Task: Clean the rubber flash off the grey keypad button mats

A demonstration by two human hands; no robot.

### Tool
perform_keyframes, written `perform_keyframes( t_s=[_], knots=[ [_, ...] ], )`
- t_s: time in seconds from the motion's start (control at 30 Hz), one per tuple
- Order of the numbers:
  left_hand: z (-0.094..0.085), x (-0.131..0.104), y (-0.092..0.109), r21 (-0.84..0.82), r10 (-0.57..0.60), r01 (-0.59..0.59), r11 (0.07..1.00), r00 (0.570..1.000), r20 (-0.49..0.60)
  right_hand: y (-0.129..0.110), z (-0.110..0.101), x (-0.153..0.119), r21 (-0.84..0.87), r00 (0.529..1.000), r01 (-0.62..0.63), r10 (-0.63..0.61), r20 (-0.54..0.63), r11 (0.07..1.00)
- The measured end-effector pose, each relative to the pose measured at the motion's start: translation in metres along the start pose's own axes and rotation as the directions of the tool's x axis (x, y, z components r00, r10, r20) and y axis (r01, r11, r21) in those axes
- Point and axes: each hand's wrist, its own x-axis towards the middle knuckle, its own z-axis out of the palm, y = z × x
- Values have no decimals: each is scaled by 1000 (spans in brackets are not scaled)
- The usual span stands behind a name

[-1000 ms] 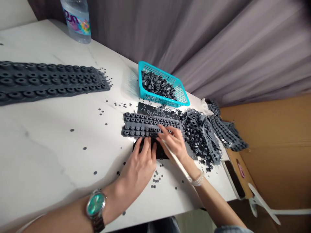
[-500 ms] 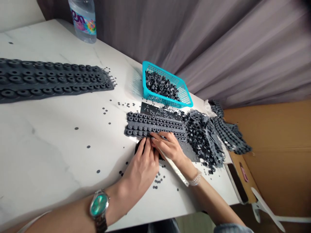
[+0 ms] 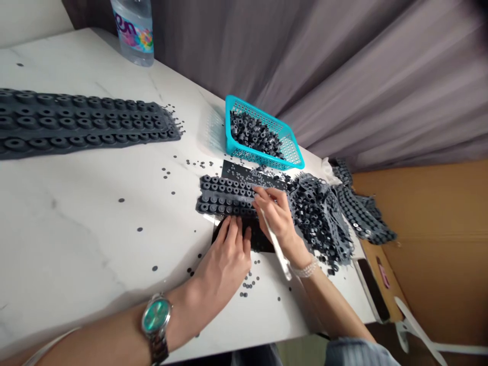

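A grey rubber strip (image 3: 221,195) with rows of round, hollow studs lies on a black mat (image 3: 261,239). My left hand (image 3: 231,251) rests at the strip's lower edge, fingers spread a little and fingertips against it. Over the strip's right part is my right hand (image 3: 276,213), its fingers closed round a slim white tool (image 3: 277,249) that slants down toward my wrist. The tool's tip is hidden by the fingers. Small dark discs are scattered around the mat.
A turquoise basket (image 3: 267,158) of dark rubber pieces stands behind the mat. A heap of rubber scraps (image 3: 320,218) lies to its right. A larger studded strip (image 3: 84,122) is at the left, with a bottle (image 3: 133,35) behind. A phone-like dark object (image 3: 371,290) sits at the right edge.
My right hand has moved up and to the right over the strip with the white tool, away from my left hand. My left hand has stayed nearly in place.
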Motion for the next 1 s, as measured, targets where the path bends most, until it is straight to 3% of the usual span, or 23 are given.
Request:
perform_keyframes(
  t_s=[0.1,0.37,0.63,0.8,0.87,1.0],
  knots=[
    [-1,-1,1,-5,-28,28,1000,1000,1,3,0,-1,80,996,-78,75,37,994],
    [3,-2,3,-44,-32,32,999,999,-1,-10,0,-11,172,991,-72,51,120,983],
    [0,-1,2,-11,-20,20,1000,1000,16,-5,3,-12,96,977,35,-55,205,995],
    [-2,1,0,-14,4,-4,1000,1000,9,-2,-4,5,61,944,153,-164,285,986],
    [-1,0,1,-12,8,-8,1000,1000,17,2,-4,13,54,946,163,-172,275,985],
    [1,-1,3,-18,-18,18,1000,1000,14,11,4,25,80,989,48,-58,135,996]
  ],
)
